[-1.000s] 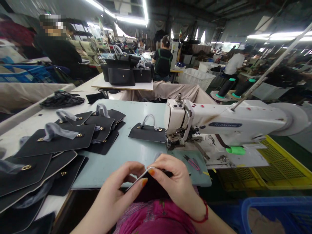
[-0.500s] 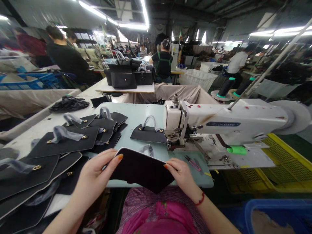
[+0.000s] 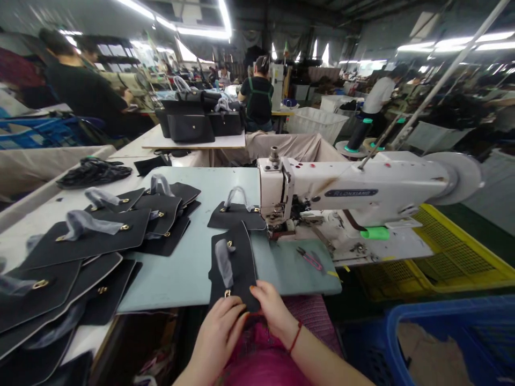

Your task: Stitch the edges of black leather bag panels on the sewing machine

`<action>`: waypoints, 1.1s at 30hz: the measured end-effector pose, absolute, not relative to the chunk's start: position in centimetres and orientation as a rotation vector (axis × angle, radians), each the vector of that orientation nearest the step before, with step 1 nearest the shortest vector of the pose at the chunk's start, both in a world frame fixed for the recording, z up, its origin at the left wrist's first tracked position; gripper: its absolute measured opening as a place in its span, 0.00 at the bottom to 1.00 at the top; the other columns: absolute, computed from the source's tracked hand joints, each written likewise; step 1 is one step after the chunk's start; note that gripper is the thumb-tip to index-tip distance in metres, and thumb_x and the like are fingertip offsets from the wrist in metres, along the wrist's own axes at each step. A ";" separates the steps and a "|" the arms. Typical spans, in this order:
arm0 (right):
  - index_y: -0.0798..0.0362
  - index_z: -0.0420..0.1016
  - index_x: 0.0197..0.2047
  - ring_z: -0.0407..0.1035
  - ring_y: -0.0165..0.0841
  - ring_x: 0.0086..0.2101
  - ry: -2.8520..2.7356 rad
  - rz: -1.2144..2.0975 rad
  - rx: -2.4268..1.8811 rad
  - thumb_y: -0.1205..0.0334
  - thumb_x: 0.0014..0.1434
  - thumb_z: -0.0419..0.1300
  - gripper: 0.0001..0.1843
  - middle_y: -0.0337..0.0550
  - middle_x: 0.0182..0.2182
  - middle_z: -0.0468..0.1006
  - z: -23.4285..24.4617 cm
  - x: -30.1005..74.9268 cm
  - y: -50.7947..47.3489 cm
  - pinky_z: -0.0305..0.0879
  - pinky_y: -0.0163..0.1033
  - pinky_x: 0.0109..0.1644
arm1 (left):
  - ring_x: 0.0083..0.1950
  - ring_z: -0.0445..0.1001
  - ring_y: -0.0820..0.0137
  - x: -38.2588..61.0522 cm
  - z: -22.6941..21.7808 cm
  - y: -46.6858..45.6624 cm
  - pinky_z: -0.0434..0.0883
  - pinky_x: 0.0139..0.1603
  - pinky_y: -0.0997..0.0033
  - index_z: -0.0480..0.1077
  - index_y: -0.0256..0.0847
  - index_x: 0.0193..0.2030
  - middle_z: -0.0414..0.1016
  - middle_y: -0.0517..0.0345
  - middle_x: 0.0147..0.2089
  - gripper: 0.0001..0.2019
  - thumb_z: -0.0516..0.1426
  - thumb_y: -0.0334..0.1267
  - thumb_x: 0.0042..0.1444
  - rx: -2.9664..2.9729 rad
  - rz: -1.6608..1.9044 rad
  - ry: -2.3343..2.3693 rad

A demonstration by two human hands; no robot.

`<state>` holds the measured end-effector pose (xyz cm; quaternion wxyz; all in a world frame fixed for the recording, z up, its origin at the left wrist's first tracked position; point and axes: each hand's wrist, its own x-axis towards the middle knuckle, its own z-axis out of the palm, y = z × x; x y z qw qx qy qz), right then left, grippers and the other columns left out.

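Black leather bag panel with gold clasp lies at 6 o'clock on the pale-green worktable. Left hand and right hand grip its near end, fingers closed. Panel not yet under the white sewing machine, at 1 o'clock.

The left hand covers the black bag panel's lower corner; its forearm leaves the picture

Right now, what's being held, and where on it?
The left hand and right hand hold a black bag panel by its near end, one at each side.
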<state>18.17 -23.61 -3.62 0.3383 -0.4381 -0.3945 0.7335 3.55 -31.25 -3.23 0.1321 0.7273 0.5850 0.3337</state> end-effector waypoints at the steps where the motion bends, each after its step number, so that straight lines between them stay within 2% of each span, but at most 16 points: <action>1: 0.56 0.78 0.35 0.73 0.38 0.34 -1.070 1.877 -1.163 0.41 0.52 0.65 0.24 0.44 0.30 0.78 -4.6 18.5 -23.7 0.70 0.39 0.37 | 0.49 0.76 0.60 3.2 -5.4 -32.4 0.75 0.52 0.56 0.76 0.44 0.44 0.77 0.50 0.47 0.10 0.55 0.39 0.62 1.885 1.017 1.777; 3: 0.56 0.78 0.35 0.73 0.38 0.34 -1.160 1.844 -1.158 0.41 0.53 0.64 0.24 0.44 0.30 0.79 -5.4 19.3 -23.9 0.70 0.41 0.40 | 0.52 0.76 0.52 2.3 -8.4 -34.3 0.73 0.55 0.48 0.76 0.42 0.43 0.77 0.48 0.47 0.14 0.62 0.47 0.53 1.384 1.179 1.914; 6: 0.56 0.79 0.37 0.72 0.36 0.33 -1.306 1.846 -1.062 0.43 0.56 0.63 0.22 0.43 0.31 0.79 -3.9 19.8 -23.8 0.69 0.39 0.40 | 0.57 0.73 0.47 2.1 -9.0 -35.2 0.70 0.60 0.50 0.76 0.42 0.45 0.77 0.46 0.51 0.26 0.69 0.52 0.40 0.633 1.256 1.773; 8: 0.56 0.78 0.36 0.71 0.34 0.33 -1.377 1.888 -0.956 0.44 0.58 0.62 0.21 0.41 0.31 0.78 -2.2 19.5 -23.7 0.68 0.37 0.39 | 0.57 0.74 0.49 3.1 -7.4 -34.2 0.71 0.58 0.55 0.76 0.42 0.46 0.78 0.46 0.51 0.27 0.69 0.53 0.40 0.300 1.230 1.522; 11: 0.56 0.77 0.35 0.69 0.31 0.31 -1.348 1.968 -0.871 0.44 0.59 0.61 0.21 0.40 0.29 0.76 -0.1 18.9 -23.2 0.68 0.34 0.36 | 0.49 0.79 0.52 5.3 -3.9 -31.4 0.76 0.49 0.58 0.76 0.40 0.46 0.81 0.46 0.45 0.25 0.68 0.52 0.43 0.042 1.221 1.239; 14: 0.56 0.75 0.36 0.68 0.29 0.26 -1.365 1.882 -1.007 0.42 0.60 0.60 0.23 0.39 0.27 0.73 1.0 19.1 -22.0 0.67 0.31 0.28 | 0.36 0.80 0.62 6.5 -1.4 -27.7 0.76 0.37 0.67 0.75 0.38 0.41 0.81 0.52 0.37 0.20 0.70 0.46 0.43 0.022 1.291 1.161; 17: 0.56 0.72 0.35 0.69 0.29 0.22 -1.442 1.742 -1.148 0.41 0.61 0.56 0.24 0.39 0.25 0.73 1.4 19.9 -20.0 0.62 0.29 0.21 | 0.29 0.76 0.71 6.5 -0.3 -23.5 0.72 0.31 0.74 0.74 0.36 0.37 0.80 0.56 0.32 0.17 0.70 0.45 0.44 0.151 1.393 1.153; 21: 0.56 0.68 0.32 0.69 0.28 0.21 -1.424 1.677 -1.201 0.42 0.63 0.52 0.23 0.44 0.24 0.78 1.0 20.7 -16.7 0.58 0.28 0.20 | 0.29 0.75 0.71 6.2 -0.1 -18.1 0.70 0.31 0.75 0.74 0.35 0.35 0.79 0.55 0.31 0.17 0.70 0.44 0.44 0.286 1.377 1.136; 25: 0.55 0.66 0.30 0.68 0.27 0.20 -1.406 1.643 -1.198 0.42 0.63 0.51 0.23 0.46 0.25 0.80 -0.3 20.7 -14.2 0.56 0.28 0.20 | 0.30 0.76 0.70 5.8 -0.4 -14.4 0.70 0.33 0.74 0.74 0.35 0.38 0.81 0.54 0.34 0.20 0.71 0.43 0.41 0.300 1.352 1.196; 31: 0.57 0.72 0.33 0.66 0.26 0.18 -1.379 1.579 -1.212 0.41 0.65 0.51 0.26 0.44 0.22 0.78 -1.3 20.4 -12.5 0.56 0.28 0.21 | 0.25 0.72 0.73 4.7 -1.2 -11.6 0.63 0.24 0.76 0.73 0.35 0.38 0.79 0.58 0.30 0.22 0.70 0.46 0.40 0.399 1.274 1.333; 33: 0.57 0.73 0.33 0.67 0.26 0.19 -1.367 1.559 -1.220 0.39 0.64 0.51 0.28 0.44 0.22 0.78 -1.3 20.4 -12.2 0.57 0.29 0.22 | 0.24 0.72 0.73 4.6 -1.3 -11.1 0.63 0.24 0.76 0.73 0.35 0.37 0.78 0.58 0.29 0.21 0.70 0.47 0.40 0.440 1.261 1.337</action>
